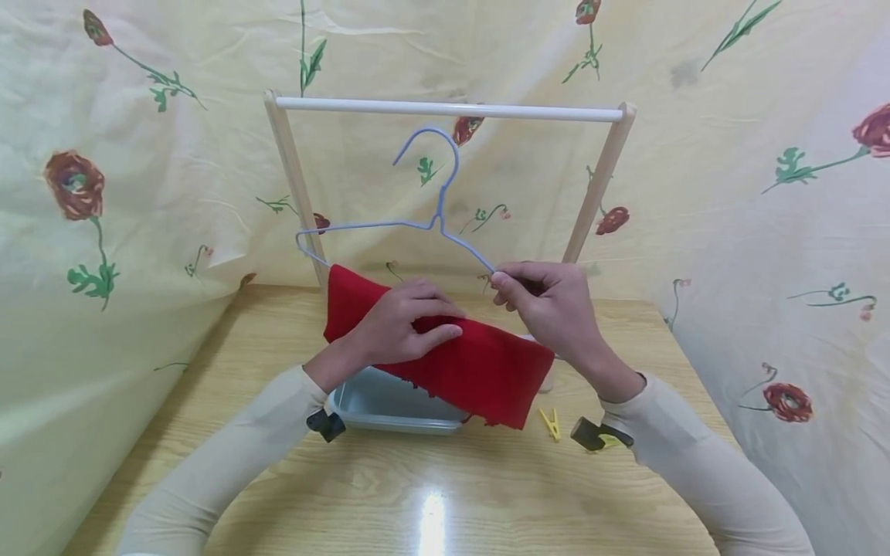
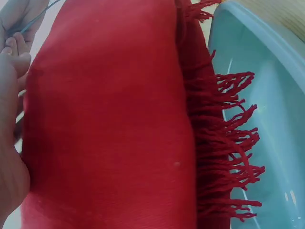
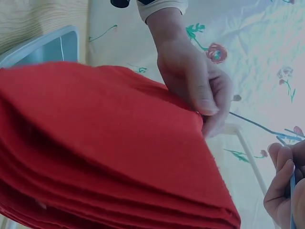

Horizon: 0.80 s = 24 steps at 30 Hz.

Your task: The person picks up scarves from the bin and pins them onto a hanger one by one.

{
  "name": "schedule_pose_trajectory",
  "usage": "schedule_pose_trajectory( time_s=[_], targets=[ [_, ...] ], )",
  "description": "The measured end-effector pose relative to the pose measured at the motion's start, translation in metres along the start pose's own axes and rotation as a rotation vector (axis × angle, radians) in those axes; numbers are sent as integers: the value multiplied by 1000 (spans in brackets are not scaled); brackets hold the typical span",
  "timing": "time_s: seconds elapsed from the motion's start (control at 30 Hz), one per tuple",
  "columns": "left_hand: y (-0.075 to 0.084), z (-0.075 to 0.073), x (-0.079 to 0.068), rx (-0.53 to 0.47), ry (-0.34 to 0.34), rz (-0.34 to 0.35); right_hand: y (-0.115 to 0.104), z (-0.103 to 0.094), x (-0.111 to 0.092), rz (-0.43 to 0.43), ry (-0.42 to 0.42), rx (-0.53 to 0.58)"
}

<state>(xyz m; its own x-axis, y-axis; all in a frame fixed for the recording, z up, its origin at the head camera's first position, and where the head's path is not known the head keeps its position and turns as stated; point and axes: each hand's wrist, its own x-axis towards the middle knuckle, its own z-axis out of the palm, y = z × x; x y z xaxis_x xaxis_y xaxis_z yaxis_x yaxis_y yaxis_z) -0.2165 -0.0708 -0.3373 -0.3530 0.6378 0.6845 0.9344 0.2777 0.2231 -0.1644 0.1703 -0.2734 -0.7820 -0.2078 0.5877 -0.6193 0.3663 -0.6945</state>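
Note:
A red scarf (image 1: 494, 371) with a fringe hangs folded over the lower bar of a blue wire hanger (image 1: 368, 225). Its stacked layers show in the right wrist view, and the fringe in the left wrist view. My left hand (image 1: 403, 320) holds the scarf by its top edge, thumb on the near face and fingers over the fold, as the right wrist view also shows. With thumb and fingers, my right hand (image 1: 549, 305) pinches the hanger's right shoulder. The hanger is tilted, its hook upward and free of any bar. Cloth hides most of the lower bar.
A pale blue basin (image 1: 403, 423) sits on the wooden table (image 1: 348, 494) beneath the scarf. Behind stands a wooden rack with a white rail (image 1: 445, 109). A yellow clothespin (image 1: 551, 424) lies right of the basin; another yellow piece is partly hidden by my right wrist.

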Motion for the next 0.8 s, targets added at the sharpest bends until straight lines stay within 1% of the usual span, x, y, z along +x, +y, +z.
schedule_pose_trajectory(
  time_s=[0.1, 0.23, 0.27, 0.33, 0.37, 0.43, 0.57, 0.7, 0.8],
  targets=[
    [1, -1, 3, 16, -78, -60, 0, 1, 0, -12, -12, -6],
    [2, -3, 7, 23, -225, -117, 1, 2, 0, -23, -29, -15],
    [3, -4, 8, 18, -252, -130, 1, 2, 0, -24, -33, -16],
    [4, -4, 9, 13, -284, -154, 2, 2, 0, -26, -41, -17],
    [5, -4, 9, 13, -287, -157, 2, 2, 0, -25, -46, -16],
    [5, -4, 8, 18, -265, -155, 3, 2, 0, -27, -53, -15],
    [5, -1, 5, 14, -164, -106, 4, 2, 0, -42, -72, -17],
    [4, 2, 3, -20, -27, -76, 4, 2, 0, -52, -87, -18],
    [3, 4, 3, -13, 96, -87, 4, 3, -1, -48, -101, -7]
  ],
)
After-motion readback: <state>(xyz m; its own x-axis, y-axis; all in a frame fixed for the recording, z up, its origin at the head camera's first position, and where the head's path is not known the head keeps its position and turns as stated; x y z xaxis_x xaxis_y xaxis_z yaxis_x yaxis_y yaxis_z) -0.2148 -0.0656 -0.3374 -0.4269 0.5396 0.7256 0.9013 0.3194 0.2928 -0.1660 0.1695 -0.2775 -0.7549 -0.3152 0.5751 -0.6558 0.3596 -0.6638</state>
